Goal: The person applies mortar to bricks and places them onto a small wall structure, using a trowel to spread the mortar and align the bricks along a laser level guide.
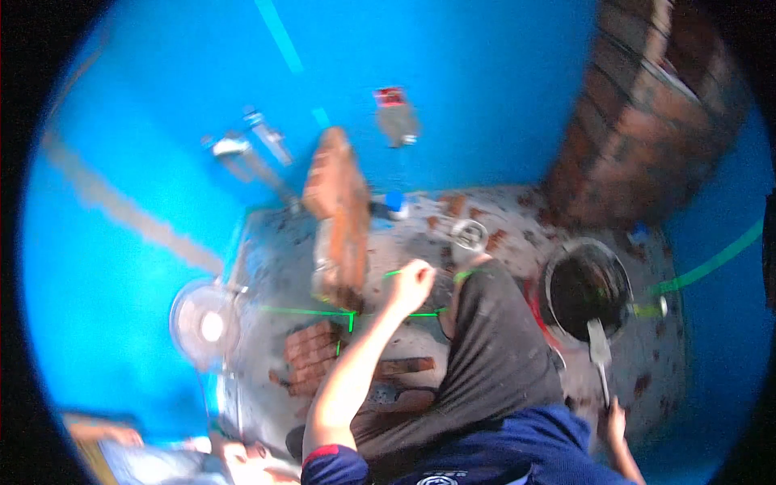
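At frame centre, the left hand reaches with curled fingers beside a red brick stack; lower right, the right hand grips a metal trowel over a dark round mortar pan.

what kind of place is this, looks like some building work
Probably a bricklaying site in a blue-walled room: a half-built brick wall, loose bricks on a mortar-spattered floor, and a trowel over a dark mortar pan.

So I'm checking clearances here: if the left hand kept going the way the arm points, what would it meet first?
Probably the standing stack of bricks: the left hand reaches up and forward beside its lower end. Depth is blurred, so it may pass just right of it, toward the debris-strewn floor.
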Demonstrator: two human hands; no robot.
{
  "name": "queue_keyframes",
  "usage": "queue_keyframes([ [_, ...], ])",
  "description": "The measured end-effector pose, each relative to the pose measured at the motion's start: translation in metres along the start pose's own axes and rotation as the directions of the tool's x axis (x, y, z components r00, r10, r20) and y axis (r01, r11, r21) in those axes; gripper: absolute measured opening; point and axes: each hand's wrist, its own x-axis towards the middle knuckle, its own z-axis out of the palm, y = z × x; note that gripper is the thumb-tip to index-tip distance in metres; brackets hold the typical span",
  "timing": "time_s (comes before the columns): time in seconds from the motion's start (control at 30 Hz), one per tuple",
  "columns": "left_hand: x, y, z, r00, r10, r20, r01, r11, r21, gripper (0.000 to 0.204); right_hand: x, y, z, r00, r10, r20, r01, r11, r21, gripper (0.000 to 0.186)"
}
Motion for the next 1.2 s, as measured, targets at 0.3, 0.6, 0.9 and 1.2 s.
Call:
queue_keyframes([
  [0.3, 0.048, -0.016, 0.003, 0.992, -0.007, -0.128, -0.004, 0.997, -0.082, 0.019, 0.056, -0.06, -0.031, 0.986, -0.024, -0.163, 0.024, 1.0, -0.004, 0.026],
  [0.6, 0.137, -0.05, -0.059, 0.707, -0.508, -0.492, -0.088, 0.627, -0.774, 0.03, 0.046, -0.247, -0.067, 0.932, -0.299, -0.207, 0.316, 0.947, 0.056, 0.027],
  [0.9, 0.152, -0.094, -0.068, 0.629, -0.672, -0.392, -0.163, 0.379, -0.911, 0.03, 0.029, -0.415, -0.076, 0.854, -0.508, -0.111, 0.52, 0.835, 0.177, 0.028],
  [1.2, 0.148, -0.12, -0.12, 0.581, -0.694, -0.426, -0.158, 0.417, -0.895, 0.028, 0.017, -0.644, -0.125, 0.633, -0.769, -0.093, 0.763, 0.598, 0.246, 0.03],
])
